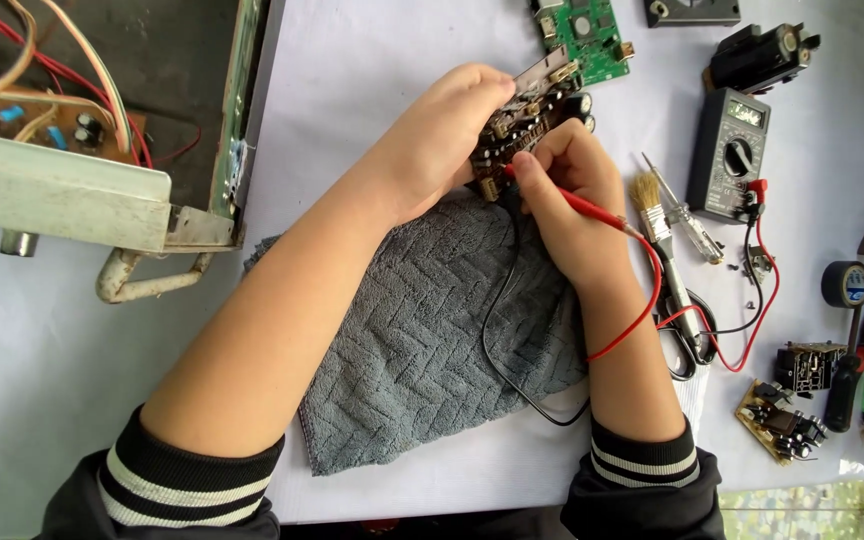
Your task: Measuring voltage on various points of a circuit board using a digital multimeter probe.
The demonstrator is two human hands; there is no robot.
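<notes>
Left hand: the left hand (442,125) is closed around a brown circuit board (527,120), which is held tilted just above centre of the frame.
Right hand: the right hand (567,190) is closed on a red probe (577,203); its tip is pressed to the lower edge of the board.
Leads: a red wire (642,310) and a black wire (497,340) are run from the hands across the cloth.
Cloth: a grey towel (422,340) is spread under both forearms, at centre.
Tabletop: the white tabletop (372,60) is covered with tools.
Right side: a multimeter (727,150), a brush (652,205), scissors (690,335) and a tape roll (845,283) are laid out.
Top: a green circuit board (587,35) is seen.
Upper left: an opened metal chassis (62,190) with coloured wiring is placed.
</notes>
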